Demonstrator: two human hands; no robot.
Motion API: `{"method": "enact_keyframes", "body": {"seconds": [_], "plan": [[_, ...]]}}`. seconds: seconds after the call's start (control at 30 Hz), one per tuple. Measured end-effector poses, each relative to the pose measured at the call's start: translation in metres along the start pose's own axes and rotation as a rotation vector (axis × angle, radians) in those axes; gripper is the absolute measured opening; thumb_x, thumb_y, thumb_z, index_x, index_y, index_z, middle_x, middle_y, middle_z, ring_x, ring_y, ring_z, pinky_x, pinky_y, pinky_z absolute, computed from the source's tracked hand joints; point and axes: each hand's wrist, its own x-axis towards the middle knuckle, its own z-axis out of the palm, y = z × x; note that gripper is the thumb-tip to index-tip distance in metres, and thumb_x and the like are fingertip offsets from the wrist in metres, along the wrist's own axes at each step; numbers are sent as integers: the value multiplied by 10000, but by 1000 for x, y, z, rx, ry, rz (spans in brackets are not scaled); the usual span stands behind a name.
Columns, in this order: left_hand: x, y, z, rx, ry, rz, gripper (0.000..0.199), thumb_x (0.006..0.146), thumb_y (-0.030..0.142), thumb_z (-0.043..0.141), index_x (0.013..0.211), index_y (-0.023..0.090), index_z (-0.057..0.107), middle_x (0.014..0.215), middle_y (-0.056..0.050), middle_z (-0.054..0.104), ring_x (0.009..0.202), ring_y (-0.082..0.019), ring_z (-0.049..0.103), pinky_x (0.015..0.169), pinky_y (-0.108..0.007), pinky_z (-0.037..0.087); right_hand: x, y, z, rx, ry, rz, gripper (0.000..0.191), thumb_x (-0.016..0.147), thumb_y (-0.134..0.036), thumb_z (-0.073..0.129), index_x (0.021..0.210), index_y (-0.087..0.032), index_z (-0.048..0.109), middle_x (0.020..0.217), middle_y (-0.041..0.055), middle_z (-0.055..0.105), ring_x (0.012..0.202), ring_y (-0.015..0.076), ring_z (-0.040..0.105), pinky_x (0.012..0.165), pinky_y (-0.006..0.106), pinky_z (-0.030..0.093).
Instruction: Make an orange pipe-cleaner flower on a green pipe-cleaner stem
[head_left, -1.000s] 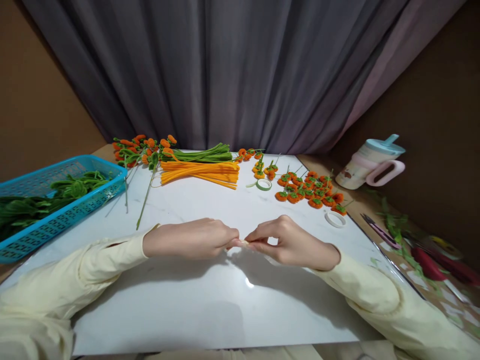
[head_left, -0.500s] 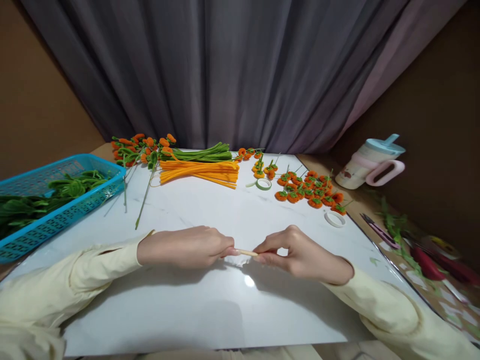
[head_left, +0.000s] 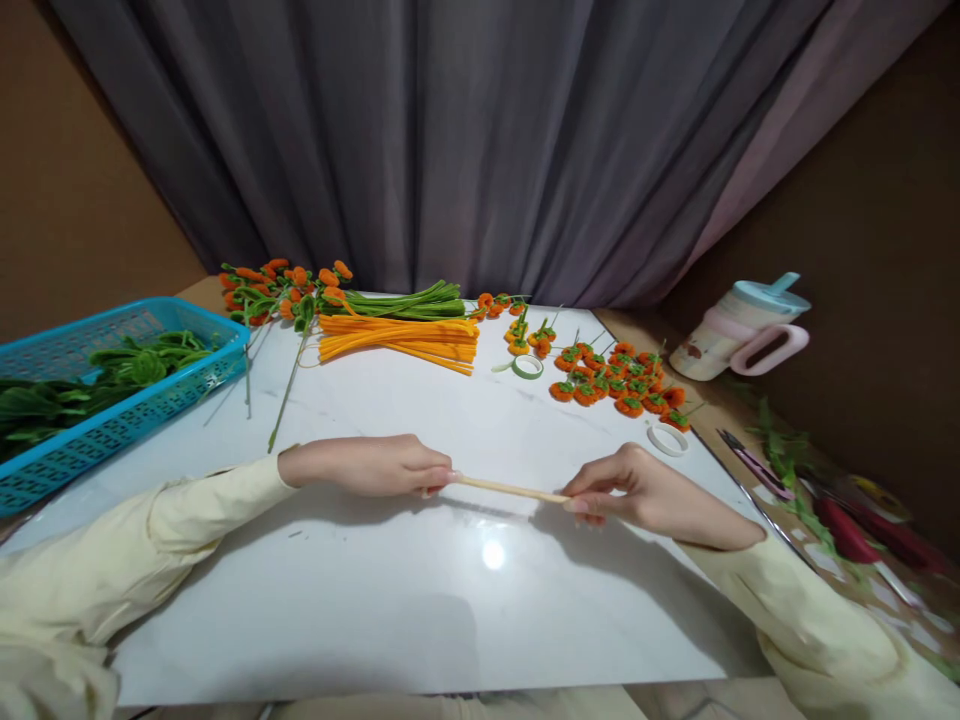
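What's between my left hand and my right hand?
In the head view, a thin pale stick spans the gap, pinched by the left hand and the right hand.

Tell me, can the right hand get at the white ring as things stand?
Probably yes: the white ring lies on the table just beyond the right hand, nothing visible between them, though that hand pinches the pale stick and may need to let go first.

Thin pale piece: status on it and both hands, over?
Left hand and right hand both pinching. Thin pale piece straight between them, above white tabletop. No obstruction seen between hands.
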Motion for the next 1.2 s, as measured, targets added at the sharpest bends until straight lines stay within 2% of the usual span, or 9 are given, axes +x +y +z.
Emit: {"method": "enact_keyframes", "body": {"seconds": [0.07, 0.17, 0.3, 0.43, 0.53, 0.67, 0.83, 1.03, 1.2], "plan": [[3, -10, -2, -301, 9, 16, 412, 922, 492, 322, 668, 172, 378, 585, 41, 313, 505, -88, 262, 500, -222, 273, 7, 12, -8, -72, 107, 34, 279, 800, -386, 565, 731, -146, 688, 595, 43, 654, 540, 141, 591, 522, 230, 466], [10, -25, -2, -683, 25, -8, 424, 891, 573, 333, 738, 182, 389, 556, 69, 203, 453, -74, 105, 402, -218, 119, 24, 29, -14, -244, 301, 13, 255, 813, -345, 539, 740, -145, 678, 626, 53, 673, 556, 151, 606, 562, 248, 478], [19, -31, 3, -849, -9, 11, 426, 892, 568, 344, 912, 165, 482, 566, 67, 255, 425, -61, 112, 360, -188, 77, 45, 36, -12, -456, 373, -51, 232, 846, -282, 506, 822, -141, 688, 731, 65, 686, 606, 147, 599, 592, 248, 462], [27, -28, 11, -937, -12, 46, 313, 914, 467, 402, 881, 164, 474, 581, 63, 329, 396, -38, 166, 346, -162, 110, 54, 31, 1, -637, 422, -134, 202, 861, -260, 512, 880, -148, 679, 872, 99, 671, 749, 184, 606, 663, 285, 470], [32, -27, 16, -1016, -65, 76, 313, 923, 428, 405, 799, 148, 470, 572, 51, 367, 408, -45, 280, 378, -165, 225, 55, 20, 13, -534, 512, -316, 214, 870, -262, 523, 1015, -154, 636, 986, 114, 656, 882, 210, 598, 763, 336, 488], [40, -26, 20, -1038, -132, 107, 351, 918, 428, 413, 735, 135, 473, 551, 42, 373, 451, -70, 352, 442, -194, 315, 50, -5, 29, -208, 405, -545, 207, 871, -272, 546, 1052, -188, 603, 1008, 87, 654, 918, 179, 597, 757, 306, 518], [45, -27, 24, -960, -145, 153, 360, 885, 511, 438, 863, 154, 469, 497, 65, 395, 392, -64, 290, 387, -186, 257, 47, -20, 45, 28, 321, -510, 148, 855, -260, 567, 972, -173, 592, 960, 64, 651, 848, 138, 608, 713, 261, 525], [44, -24, 26, -870, 119, 118, 317, 785, 382, 650, 912, 141, 488, 687, 2, 594, 457, -55, 439, 416, -177, 324, 51, -10, 54, 129, 389, -361, 126, 853, -275, 539, 857, -162, 595, 833, 41, 643, 763, 128, 607, 652, 247, 520], [43, -25, 25, -910, 98, 80, 255, 799, 340, 631, 869, 113, 539, 657, -9, 613, 476, -58, 482, 459, -184, 367, 51, -5, 54, 113, 395, -404, 92, 855, -222, 526, 886, -167, 593, 863, 46, 642, 773, 129, 603, 665, 254, 518]]}}
